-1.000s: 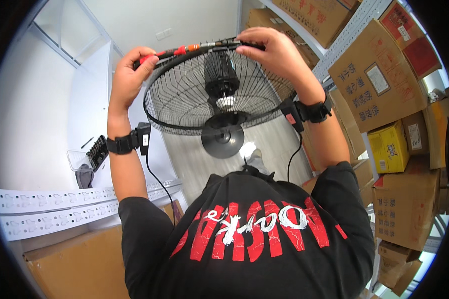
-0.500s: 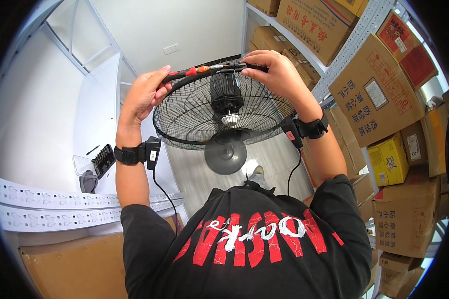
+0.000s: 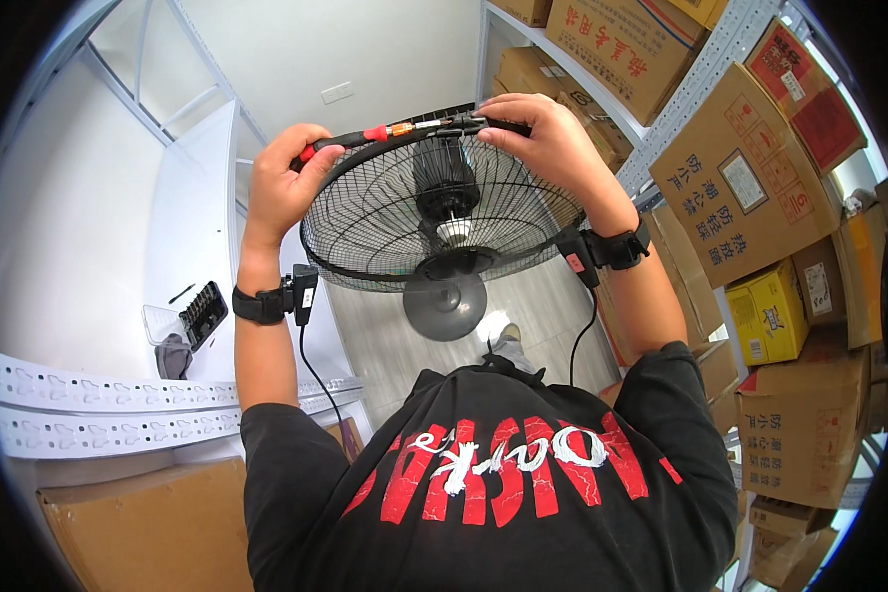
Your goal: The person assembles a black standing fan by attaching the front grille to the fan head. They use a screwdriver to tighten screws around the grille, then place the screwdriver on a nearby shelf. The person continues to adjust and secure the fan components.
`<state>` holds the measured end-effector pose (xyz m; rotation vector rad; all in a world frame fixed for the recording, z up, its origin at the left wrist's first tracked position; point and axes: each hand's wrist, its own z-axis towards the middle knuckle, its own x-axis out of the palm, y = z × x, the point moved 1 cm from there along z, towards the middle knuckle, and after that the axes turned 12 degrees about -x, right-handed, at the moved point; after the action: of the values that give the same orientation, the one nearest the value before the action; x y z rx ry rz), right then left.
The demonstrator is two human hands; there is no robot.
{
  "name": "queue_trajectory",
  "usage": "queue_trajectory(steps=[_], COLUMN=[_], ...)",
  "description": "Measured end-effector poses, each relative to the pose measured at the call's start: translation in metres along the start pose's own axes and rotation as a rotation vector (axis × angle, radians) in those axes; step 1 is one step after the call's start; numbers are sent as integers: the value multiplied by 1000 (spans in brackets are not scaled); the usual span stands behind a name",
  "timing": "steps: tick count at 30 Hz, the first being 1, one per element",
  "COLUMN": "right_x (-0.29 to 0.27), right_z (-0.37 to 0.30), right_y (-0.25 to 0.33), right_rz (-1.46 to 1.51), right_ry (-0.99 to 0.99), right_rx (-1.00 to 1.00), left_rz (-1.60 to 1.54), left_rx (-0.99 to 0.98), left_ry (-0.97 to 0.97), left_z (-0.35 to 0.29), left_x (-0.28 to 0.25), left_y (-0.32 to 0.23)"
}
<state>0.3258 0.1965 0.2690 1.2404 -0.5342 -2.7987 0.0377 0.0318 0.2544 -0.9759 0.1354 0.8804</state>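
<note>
A black pedestal fan point(image 3: 508, 261) stands in front of me, its wire guard tilted up and its round base on the floor. My left hand point(image 3: 288, 180) is closed around the red-and-black handle of a screwdriver point(image 3: 377, 132) with an orange section. The shaft lies along the guard's top rim, its tip at a small black clip point(image 3: 462, 122). Beside that clip, my right hand point(image 3: 541, 138) pinches the rim between thumb and fingers. The exact contact of tip and clip is too small to tell. Behind the wires show the dark motor housing point(image 3: 444, 178) and a pale hub piece point(image 3: 454, 232).
On the white shelf at left lie an open bit case point(image 3: 203, 314), a grey cloth-like item point(image 3: 174, 357) and a thin dark tool point(image 3: 181, 294). Shelves of cardboard boxes point(image 3: 750, 178) line the right side, with a yellow box point(image 3: 768, 314) among them. Another carton point(image 3: 148, 523) stands at lower left.
My left hand has shifted slightly and its grip on the screwdriver handle has turned, thumb now lower. The screwdriver has moved slightly upward. My right hand stays at the rim.
</note>
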Motion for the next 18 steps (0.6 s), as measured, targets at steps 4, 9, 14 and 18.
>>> queue_trajectory(steps=[4, 9, 14, 18], right_x=[1, -5, -36, -77], right_z=[-6, -14, -41, -130], right_y=[0, -3, -10, -72], right_rz=[0, 71, 113, 244], right_ry=[-33, -39, -63, -44], right_rx=[-102, 15, -18, 315], left_rz=[-127, -809, -925, -943], left_rx=[-43, -224, -417, -606], left_ry=[-29, -236, -297, -301], left_z=[1, 14, -23, -109], left_x=[-6, -46, -87, -100], left_y=[11, 62, 112, 167])
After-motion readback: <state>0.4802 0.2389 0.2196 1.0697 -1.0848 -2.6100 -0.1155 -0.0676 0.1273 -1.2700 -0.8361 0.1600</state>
